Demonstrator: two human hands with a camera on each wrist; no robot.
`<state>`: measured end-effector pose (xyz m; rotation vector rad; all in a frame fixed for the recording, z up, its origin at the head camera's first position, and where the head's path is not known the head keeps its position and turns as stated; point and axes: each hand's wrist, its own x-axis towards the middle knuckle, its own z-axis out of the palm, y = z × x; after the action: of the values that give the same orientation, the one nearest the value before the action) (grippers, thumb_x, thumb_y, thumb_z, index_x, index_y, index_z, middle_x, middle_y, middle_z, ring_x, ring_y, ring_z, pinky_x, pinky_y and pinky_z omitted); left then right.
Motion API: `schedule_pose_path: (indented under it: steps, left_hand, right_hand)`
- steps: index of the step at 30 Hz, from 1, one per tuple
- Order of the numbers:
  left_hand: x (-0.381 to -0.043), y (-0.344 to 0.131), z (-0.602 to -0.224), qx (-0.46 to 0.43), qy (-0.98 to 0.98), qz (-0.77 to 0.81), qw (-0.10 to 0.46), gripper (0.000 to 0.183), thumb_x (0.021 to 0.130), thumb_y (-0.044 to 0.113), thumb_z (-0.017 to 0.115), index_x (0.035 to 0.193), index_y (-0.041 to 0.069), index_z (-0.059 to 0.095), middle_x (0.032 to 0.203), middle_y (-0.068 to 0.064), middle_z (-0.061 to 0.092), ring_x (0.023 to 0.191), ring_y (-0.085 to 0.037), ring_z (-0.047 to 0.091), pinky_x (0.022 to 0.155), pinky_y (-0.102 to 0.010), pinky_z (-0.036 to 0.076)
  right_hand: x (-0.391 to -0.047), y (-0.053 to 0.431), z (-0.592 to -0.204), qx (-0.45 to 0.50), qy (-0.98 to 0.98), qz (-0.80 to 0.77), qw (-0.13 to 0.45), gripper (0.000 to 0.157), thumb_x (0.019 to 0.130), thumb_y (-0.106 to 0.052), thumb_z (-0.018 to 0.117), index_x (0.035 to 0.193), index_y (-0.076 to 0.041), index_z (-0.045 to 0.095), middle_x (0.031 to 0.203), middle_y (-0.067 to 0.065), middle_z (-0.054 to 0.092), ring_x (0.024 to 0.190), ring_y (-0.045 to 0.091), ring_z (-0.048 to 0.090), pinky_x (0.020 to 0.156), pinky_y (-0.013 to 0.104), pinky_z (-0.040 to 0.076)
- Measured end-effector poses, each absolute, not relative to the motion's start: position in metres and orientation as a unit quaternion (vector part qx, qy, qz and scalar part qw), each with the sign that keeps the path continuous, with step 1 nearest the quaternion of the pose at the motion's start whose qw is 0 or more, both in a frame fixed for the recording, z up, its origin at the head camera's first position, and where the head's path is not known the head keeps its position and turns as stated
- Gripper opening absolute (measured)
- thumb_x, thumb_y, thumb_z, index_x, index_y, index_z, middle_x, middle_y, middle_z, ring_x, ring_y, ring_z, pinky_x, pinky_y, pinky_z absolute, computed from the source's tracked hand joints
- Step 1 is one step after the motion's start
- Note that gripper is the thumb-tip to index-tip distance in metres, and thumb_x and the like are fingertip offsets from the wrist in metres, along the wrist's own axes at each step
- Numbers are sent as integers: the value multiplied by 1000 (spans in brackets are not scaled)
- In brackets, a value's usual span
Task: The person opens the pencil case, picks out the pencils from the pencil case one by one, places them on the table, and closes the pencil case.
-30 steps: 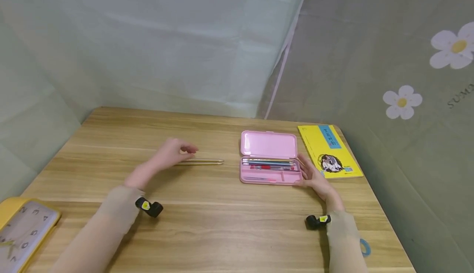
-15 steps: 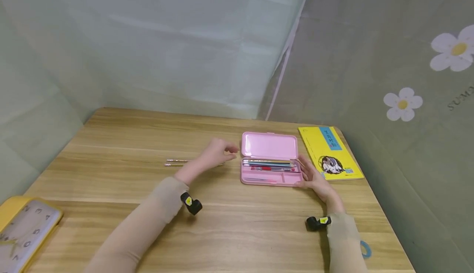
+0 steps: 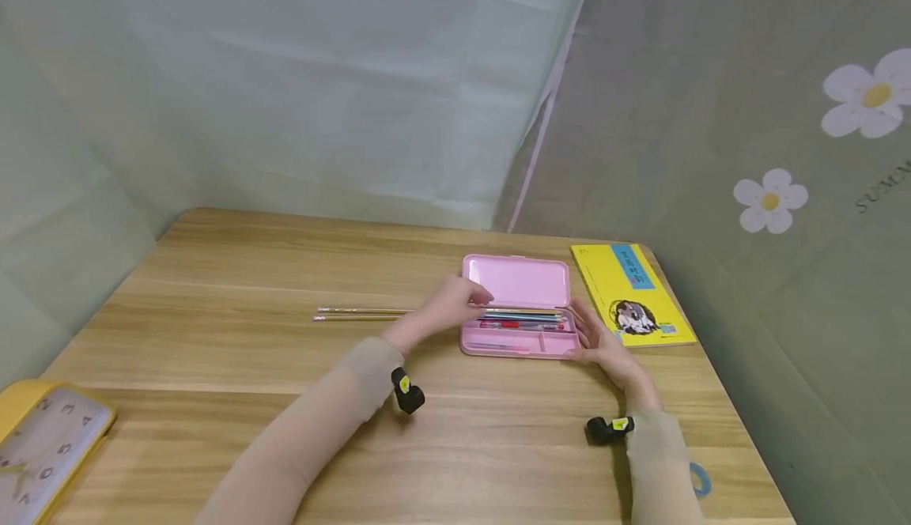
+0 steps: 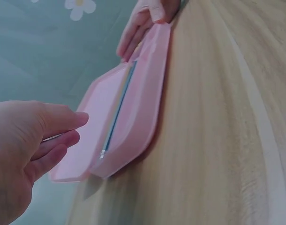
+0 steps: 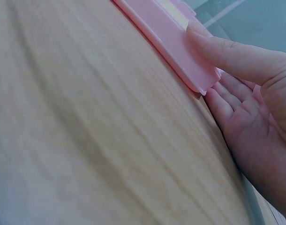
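Note:
A pink pencil case [image 3: 515, 280] lies with its lid laid back. Pencils [image 3: 523, 314], a red pen [image 3: 511, 325] and slim pink-tipped sticks [image 3: 501, 347] fill its compartments. My left hand [image 3: 450, 305] hovers over the case's left end, its fingers loosely bent and nothing between them; in the left wrist view that hand [image 4: 35, 140] is apart from the case. At the right end my right hand [image 3: 603, 347] holds the case, thumb on the front corner and fingers along the side. Two pencils [image 3: 356, 318] lie side by side on the table, partly behind the left arm.
Right of the case lies a yellow book [image 3: 633, 296]. A yellow-framed clock [image 3: 53, 442] stands at the table's left front. Beside the right sleeve is a blue ring [image 3: 701, 479]. Curtains [image 3: 320, 98] close off the back and sides of the wooden table [image 3: 498, 446].
My left hand has moved right, from above the two pencils to the pencil case's left end. The right hand stays on the case, and the two pencils lie where they were.

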<state>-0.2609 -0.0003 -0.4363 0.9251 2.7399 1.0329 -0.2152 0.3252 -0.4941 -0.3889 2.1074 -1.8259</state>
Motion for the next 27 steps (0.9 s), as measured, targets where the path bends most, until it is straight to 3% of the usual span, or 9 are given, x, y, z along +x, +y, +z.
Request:
schedule_pose_path:
  steps: [17,27]
  left_hand:
    - [-264,8,-447,315,893,315,67,25,84,-3,68,109,-1,73,107,-13,74,102,-23,69,93,-37,55]
    - [-265,10,-449,323,903,279,53,23,85,-3,68,106,1,74,105,-11,74,99,-21,69,92,-35,55]
  right_hand:
    - [-214,324,-495,-127,735,-646,165,102,82,8,69,158,-13,4,166,7,-2,152,32,-1,108,7,29]
    - [-214,324,-493,-129,735,-645,162,102,82,6,69,158,-13,4,166,7,-1,152,31,-1,107,6,28]
